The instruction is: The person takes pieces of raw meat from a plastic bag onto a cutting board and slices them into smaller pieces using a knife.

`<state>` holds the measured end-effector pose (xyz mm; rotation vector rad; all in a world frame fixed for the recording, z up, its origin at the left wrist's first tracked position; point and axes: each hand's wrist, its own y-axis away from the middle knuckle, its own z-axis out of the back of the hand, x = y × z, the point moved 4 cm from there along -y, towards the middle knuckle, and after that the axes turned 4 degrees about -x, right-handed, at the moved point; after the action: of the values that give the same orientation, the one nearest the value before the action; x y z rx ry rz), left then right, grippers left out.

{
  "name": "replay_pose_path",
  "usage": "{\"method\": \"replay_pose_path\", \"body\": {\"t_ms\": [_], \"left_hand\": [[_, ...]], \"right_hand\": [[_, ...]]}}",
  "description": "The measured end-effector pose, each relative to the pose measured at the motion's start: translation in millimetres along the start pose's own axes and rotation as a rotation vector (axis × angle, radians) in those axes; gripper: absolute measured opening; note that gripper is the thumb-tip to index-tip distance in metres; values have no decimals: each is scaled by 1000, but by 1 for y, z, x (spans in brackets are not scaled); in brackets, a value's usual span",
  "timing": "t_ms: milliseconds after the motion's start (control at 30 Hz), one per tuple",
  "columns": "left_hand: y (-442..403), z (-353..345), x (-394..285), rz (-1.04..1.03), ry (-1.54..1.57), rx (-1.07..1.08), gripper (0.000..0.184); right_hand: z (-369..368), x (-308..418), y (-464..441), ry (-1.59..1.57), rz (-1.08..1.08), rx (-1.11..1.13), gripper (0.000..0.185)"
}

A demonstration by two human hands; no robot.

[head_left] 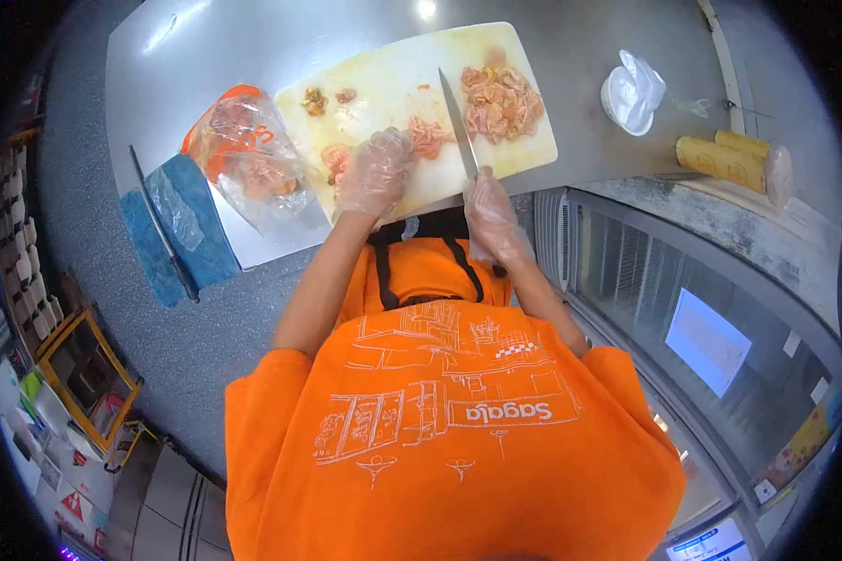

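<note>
My right hand [494,215], in a clear plastic glove, is closed round the handle of a kitchen knife [457,120]. The blade points away from me over the white cutting board [384,79]. Just left of the blade lies a small piece of pale pink raw meat [428,137]. My gloved left hand [379,173] has its fingers curled against that piece. To the right of the knife sits a heap of cut raw meat [501,103]. Another bit of meat [335,161] shows beside my left hand, partly covered by it. Yellowish scraps [314,101] lie at the board's upper left.
Left of the board is a clear plastic bag [257,154] with orange print and meat inside. A sharpening steel [164,224] rests on a blue cloth [185,210]. At right stand a white bowl [630,98] with plastic in it and yellow rolls [734,164].
</note>
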<state>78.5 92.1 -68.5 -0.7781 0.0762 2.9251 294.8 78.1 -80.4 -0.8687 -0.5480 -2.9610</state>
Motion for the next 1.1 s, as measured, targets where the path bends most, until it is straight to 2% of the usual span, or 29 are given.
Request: {"method": "replay_pose_path", "body": {"t_ms": [67,167,200,267,367,433,500,600,667,700,800,900,1000,1033,1100], "left_hand": [[0,1,-3,8,-29,7,23],[2,-9,-2,-117,-166,-50,20],[10,-9,-4,-95,-149,9,19],[-5,4,-3,-57,-137,63,15],[-12,15,15,-128,-143,56,15],[-15,12,18,-150,-151,35,17],[-20,3,21,-195,-197,40,18],[-25,8,1,-144,87,168,17],[-25,-9,14,-46,-48,231,16],[-27,-7,15,1,-117,260,16],[-12,14,-9,-122,-261,-96,21],[-5,14,-36,-146,-324,103,27],[15,-6,-22,-195,-191,-110,23],[17,-5,-22,-210,-171,-150,21],[23,0,-24,-229,-130,-229,18]], "right_hand": [[-12,-3,-4,-3,-157,84,25],[-24,16,-86,-62,285,-179,25],[-36,15,-117,-72,467,-301,26],[-8,68,-160,-38,60,-89,31],[-5,45,-143,-251,265,-255,32],[27,59,-105,-131,11,-114,33],[24,32,-58,-112,241,-218,30],[17,14,1,32,120,-12,27],[13,3,15,66,3,140,26],[19,10,17,15,110,-29,23],[30,20,16,-93,30,-47,22],[6,30,12,-12,217,-80,23],[-3,10,-1,38,137,5,21],[6,9,-2,41,138,-82,20],[20,12,4,45,170,-51,18]]}}
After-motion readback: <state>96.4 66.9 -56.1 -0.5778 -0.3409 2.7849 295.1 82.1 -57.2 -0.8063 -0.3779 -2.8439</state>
